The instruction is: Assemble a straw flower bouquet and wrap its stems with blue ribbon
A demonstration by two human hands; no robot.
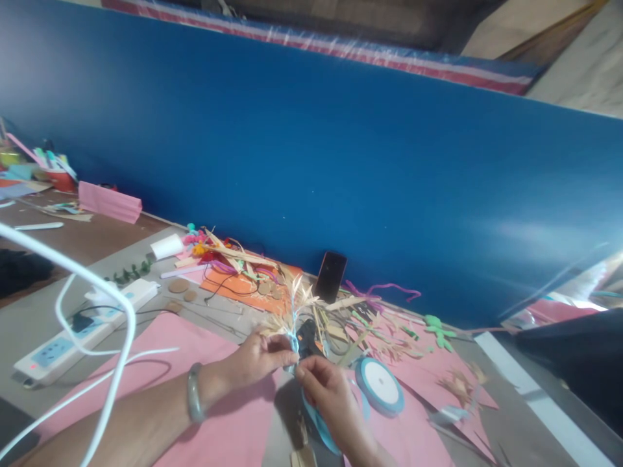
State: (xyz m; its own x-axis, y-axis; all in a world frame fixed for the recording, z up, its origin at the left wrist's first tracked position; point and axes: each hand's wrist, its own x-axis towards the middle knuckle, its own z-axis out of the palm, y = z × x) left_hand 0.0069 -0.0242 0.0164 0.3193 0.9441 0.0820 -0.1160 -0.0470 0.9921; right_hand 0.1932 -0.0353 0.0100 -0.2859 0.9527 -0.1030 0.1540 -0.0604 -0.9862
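A light blue ribbon (293, 342) is wrapped about a small bundle of pale dried husk strips (302, 293) in the lower middle. My left hand (256, 358), with a bangle on its wrist, is closed on the ribbon-wrapped bundle from the left. On the right, my right hand (327, 389) pinches the ribbon just below, its fingertips close to the left thumb. Between the hands the ribbon's end cannot be made out. A spool of blue ribbon (379, 386) lies just right of my right hand, and more blue ribbon curves partly hidden beneath that hand.
A dark phone (331, 277) leans against the blue partition (311, 155). White cables (127, 350) loop across the left, near a power strip (87, 334). Pink paper (195, 370), orange paper (233, 290), scattered husk pieces and a green pipe-cleaner shape (439, 329) lie on the table.
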